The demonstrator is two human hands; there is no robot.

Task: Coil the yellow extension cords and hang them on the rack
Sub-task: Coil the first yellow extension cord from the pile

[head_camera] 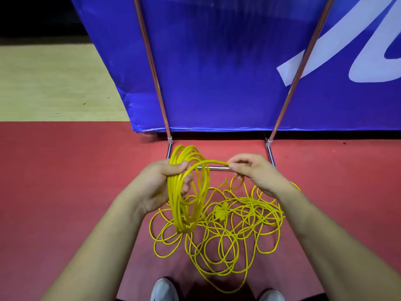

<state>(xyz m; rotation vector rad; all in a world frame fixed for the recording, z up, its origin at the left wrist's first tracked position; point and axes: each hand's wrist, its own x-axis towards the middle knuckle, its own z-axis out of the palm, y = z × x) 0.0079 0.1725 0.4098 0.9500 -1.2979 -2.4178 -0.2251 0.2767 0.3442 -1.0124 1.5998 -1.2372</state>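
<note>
My left hand (165, 183) grips a coil of yellow extension cord (186, 211), several loops hanging down from my fist. From the coil a strand arches right to my right hand (253, 172), which pinches it between thumb and fingers. Below both hands the loose yellow cord (227, 242) lies tangled on the red floor, with a yellow plug (221, 211) in the middle of the tangle. The metal rack (219, 168) stands just beyond my hands: two slanted poles and a low chrome crossbar.
A blue banner (217, 72) hangs behind the rack's poles. The floor is red (65, 181) here and pale wood (47, 83) at the far left. My two grey shoes (162, 290) show at the bottom edge.
</note>
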